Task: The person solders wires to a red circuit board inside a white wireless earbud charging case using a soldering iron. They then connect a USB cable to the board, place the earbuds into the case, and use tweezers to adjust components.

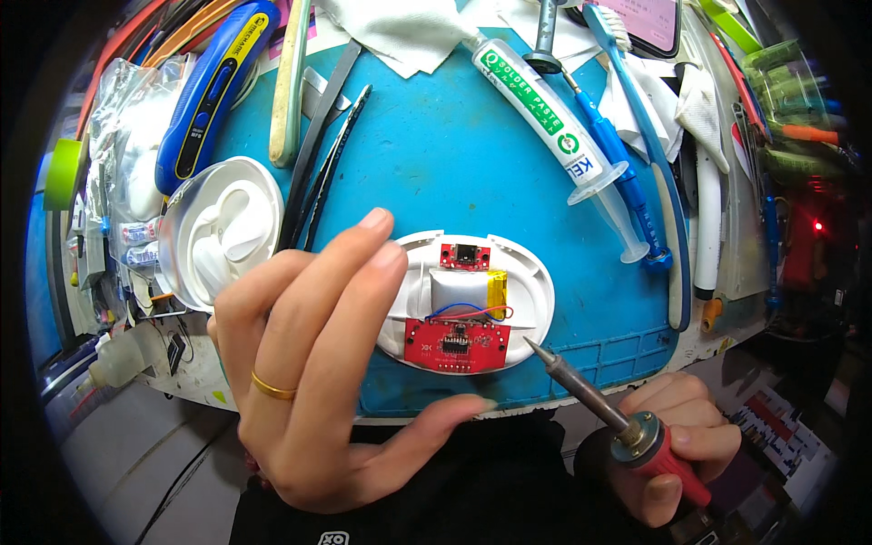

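The right hand [701,442] clamps a soldering iron [581,386]; the left hand [304,400], grip apart, is near a circuit board [436,350]. Upper right, a syringe [556,127] bears a printed green label [525,89].

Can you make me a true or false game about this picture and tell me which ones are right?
1. The right grip holds the iron. True.
2. A gold ring is on the right grip. False: the ring is on the left grip.
3. The battery sits between the small board and the big board. True.
4. The iron's tip is left of the big board. False: it is to the right.
5. The brush has a green handle. False: the brush has a blue one.
6. The syringe lies over the blue mat. True.
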{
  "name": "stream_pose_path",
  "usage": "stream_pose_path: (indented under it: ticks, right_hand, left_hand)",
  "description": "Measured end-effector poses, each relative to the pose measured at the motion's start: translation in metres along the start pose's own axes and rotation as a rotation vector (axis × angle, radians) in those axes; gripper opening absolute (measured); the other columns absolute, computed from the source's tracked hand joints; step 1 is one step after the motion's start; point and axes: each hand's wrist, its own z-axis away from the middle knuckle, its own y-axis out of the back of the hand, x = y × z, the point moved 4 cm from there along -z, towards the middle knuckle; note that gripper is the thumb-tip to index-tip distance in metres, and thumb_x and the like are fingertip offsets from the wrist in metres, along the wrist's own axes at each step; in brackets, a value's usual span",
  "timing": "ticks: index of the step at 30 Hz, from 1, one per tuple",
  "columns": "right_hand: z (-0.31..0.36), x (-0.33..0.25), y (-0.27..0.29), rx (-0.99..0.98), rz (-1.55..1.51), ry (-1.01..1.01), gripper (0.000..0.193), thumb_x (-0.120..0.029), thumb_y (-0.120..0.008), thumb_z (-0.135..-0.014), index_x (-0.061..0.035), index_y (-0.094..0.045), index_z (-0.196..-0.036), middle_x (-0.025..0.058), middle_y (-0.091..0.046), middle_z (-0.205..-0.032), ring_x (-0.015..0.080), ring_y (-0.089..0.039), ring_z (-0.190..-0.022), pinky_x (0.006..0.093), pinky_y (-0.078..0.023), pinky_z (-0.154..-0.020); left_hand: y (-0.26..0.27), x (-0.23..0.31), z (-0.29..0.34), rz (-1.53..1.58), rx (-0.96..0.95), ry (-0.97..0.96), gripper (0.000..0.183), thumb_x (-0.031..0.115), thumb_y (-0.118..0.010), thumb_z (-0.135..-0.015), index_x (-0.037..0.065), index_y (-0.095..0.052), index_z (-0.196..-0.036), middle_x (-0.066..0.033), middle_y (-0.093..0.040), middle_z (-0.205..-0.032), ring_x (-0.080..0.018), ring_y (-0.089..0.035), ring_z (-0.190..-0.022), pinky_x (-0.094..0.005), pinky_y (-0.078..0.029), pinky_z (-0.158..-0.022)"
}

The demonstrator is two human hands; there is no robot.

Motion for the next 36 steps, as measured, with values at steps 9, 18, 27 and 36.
stream_pose_path:
  ticks: [9, 18, 27, 36]
  right_hand:
    - [-0.007, 0.007, 0.013, 0.004, -0.004, 0.055, 0.036, -0.037, -0.066, -0.1, -0.0057, -0.05, -0.11, 0.0109, -0.059, -0.088, 0.021, -0.06, -0.075, 0.0303, -0.052, -0.061]
    - [-0.023, 0.007, 0.02, -0.381, -0.082, 0.027, 0.041, -0.023, -0.081, -0.092, -0.0048, -0.057, -0.121, 0.0127, -0.064, -0.098, 0.0236, -0.065, -0.078, 0.0357, -0.06, -0.064]
    - [-0.019, 0.007, 0.017, -0.358, -0.022, 0.056, 0.04, -0.02, -0.084, -0.088, -0.0034, -0.062, -0.117, 0.012, -0.069, -0.093, 0.0269, -0.071, -0.078, 0.0398, -0.067, -0.067]
    - [-0.024, 0.005, 0.011, -0.365, 0.022, 0.065, 0.038, -0.021, -0.084, -0.088, -0.0036, -0.065, -0.116, 0.0117, -0.071, -0.092, 0.0258, -0.071, -0.077, 0.0393, -0.067, -0.067]
  left_hand:
    - [-0.007, 0.014, -0.012, 0.026, -0.02, 0.077, 0.099, 0.044, -0.097, -0.069, -0.005, -0.056, -0.145, -0.0239, -0.061, -0.133, -0.0376, -0.059, -0.12, -0.0497, -0.047, -0.103]
    - [-0.001, 0.009, -0.012, 0.158, -0.042, -0.01, 0.101, 0.04, -0.097, -0.069, -0.007, -0.053, -0.146, -0.0281, -0.06, -0.141, -0.041, -0.059, -0.125, -0.0512, -0.045, -0.108]
    - [-0.007, 0.005, -0.006, 0.115, 0.051, -0.023, 0.106, 0.043, -0.099, -0.068, -0.01, -0.052, -0.146, -0.026, -0.065, -0.132, -0.0372, -0.062, -0.118, -0.0481, -0.046, -0.102]
    - [-0.008, 0.003, -0.006, 0.141, 0.061, -0.035, 0.103, 0.044, -0.096, -0.071, -0.011, -0.052, -0.145, -0.0265, -0.068, -0.13, -0.0372, -0.064, -0.117, -0.0472, -0.047, -0.102]
